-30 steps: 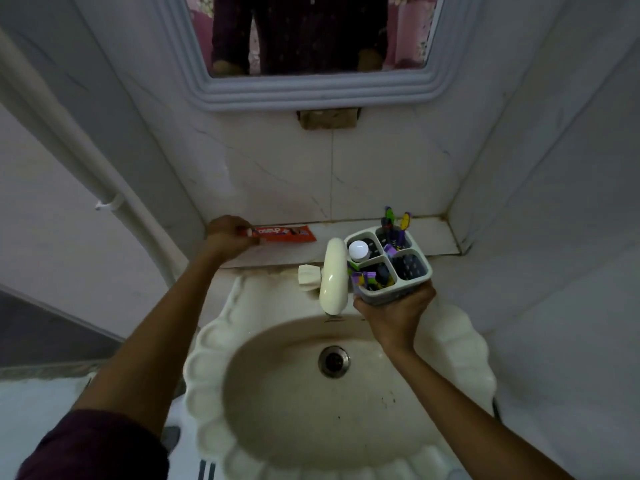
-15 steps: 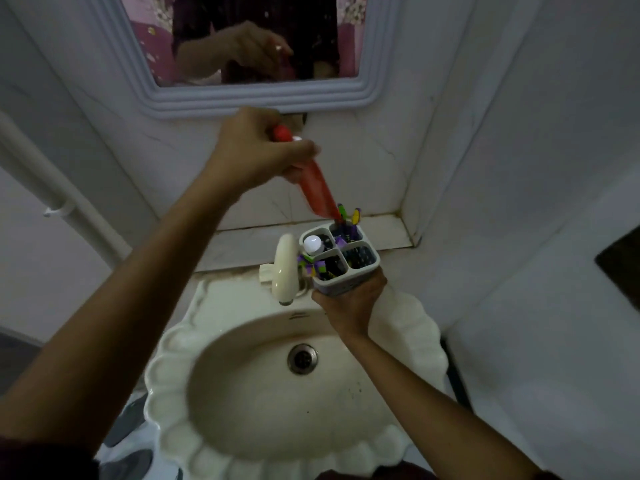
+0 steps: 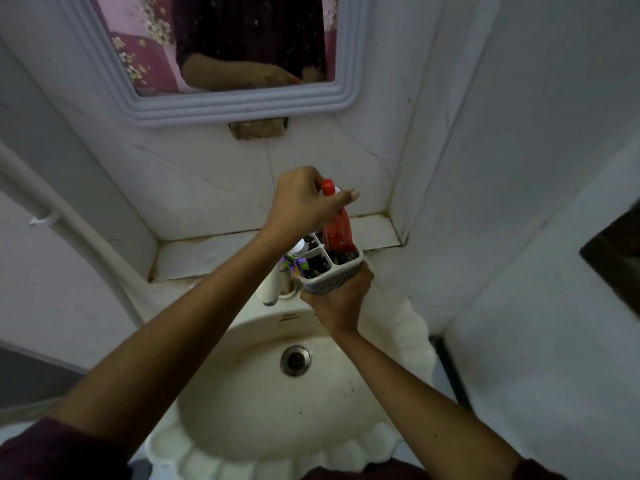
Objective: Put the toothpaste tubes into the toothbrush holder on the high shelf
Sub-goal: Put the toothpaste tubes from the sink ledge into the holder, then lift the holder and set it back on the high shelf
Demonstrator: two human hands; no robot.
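Note:
My left hand [image 3: 304,202] grips the cap end of a red toothpaste tube [image 3: 338,230], cap up. The tube's flat lower end stands inside the back right compartment of a white four-part toothbrush holder [image 3: 329,282]. My right hand [image 3: 337,306] holds that holder from below, above the sink's back edge. Purple and green brush heads [image 3: 294,265] and a white cap [image 3: 299,245] stick out of the holder's left compartments, partly hidden by my left wrist.
A cream scalloped sink [image 3: 277,410] with a metal drain [image 3: 295,360] lies below. A white tap [image 3: 272,289] stands left of the holder. A tiled ledge [image 3: 207,254] runs along the back wall under a framed mirror [image 3: 221,109]. A pipe [image 3: 69,220] slants down at left.
My left hand picked the red tube off the ledge, swung it upright and lowered its end into the holder. My right hand kept the holder over the sink.

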